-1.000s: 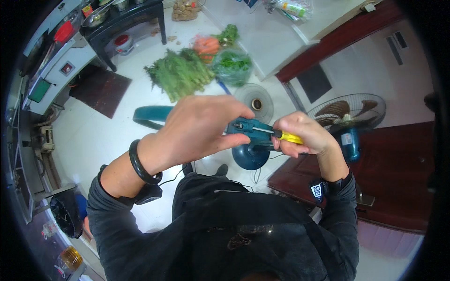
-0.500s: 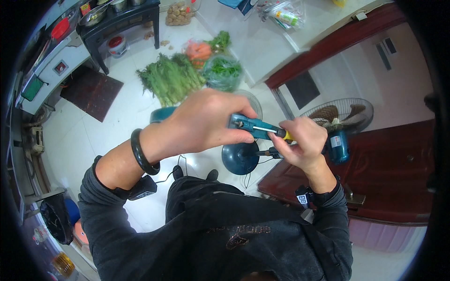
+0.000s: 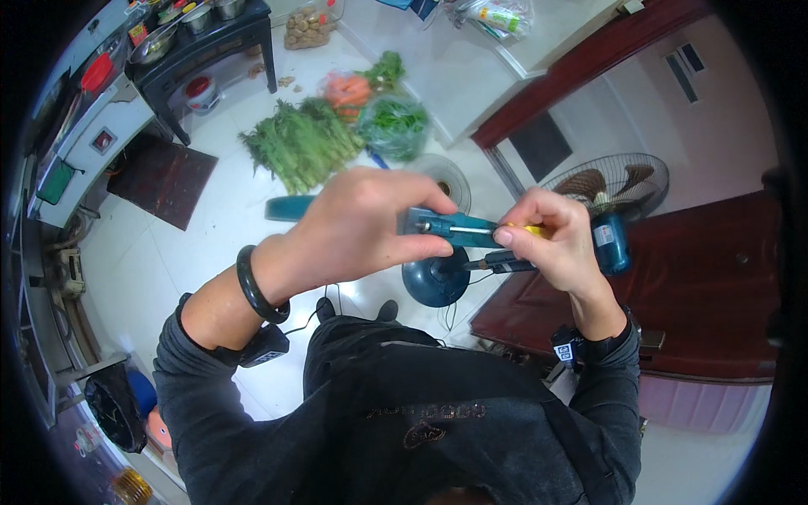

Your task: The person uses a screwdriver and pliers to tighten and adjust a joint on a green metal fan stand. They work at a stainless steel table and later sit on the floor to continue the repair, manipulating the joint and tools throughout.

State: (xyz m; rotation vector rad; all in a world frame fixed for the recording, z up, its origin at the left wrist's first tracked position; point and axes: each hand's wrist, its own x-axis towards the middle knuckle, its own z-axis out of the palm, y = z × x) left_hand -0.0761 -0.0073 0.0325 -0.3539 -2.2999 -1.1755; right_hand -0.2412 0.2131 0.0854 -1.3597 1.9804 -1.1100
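Observation:
My left hand (image 3: 341, 219), with a dark bangle at its wrist, holds a long teal plastic part (image 3: 290, 208) between thumb and fingers. The part's left end shows beyond the back of the hand, and its middle is hidden. My right hand (image 3: 551, 231) is closed on what looks like a screwdriver with a yellow handle (image 3: 535, 229), mostly covered by the fingers. A thin metal shaft (image 3: 467, 230) lies along the teal part's right end. Below and behind the hands is an electric fan, with a teal base (image 3: 435, 278), a wire cage (image 3: 614, 181) and a teal motor housing (image 3: 611, 244).
Leafy greens (image 3: 303, 147), bagged carrots (image 3: 345, 88) and bagged green vegetables (image 3: 394, 126) lie on the tiled floor. A round, pale disc-like object (image 3: 443, 178) lies nearer. At far left stands a dark table (image 3: 202, 50) with pans. A dark red door (image 3: 699, 286) is at right.
My right hand has shifted slightly right and up, its fingers now pinching nearer the shaft. The teal part has levelled out, and more of its left end shows.

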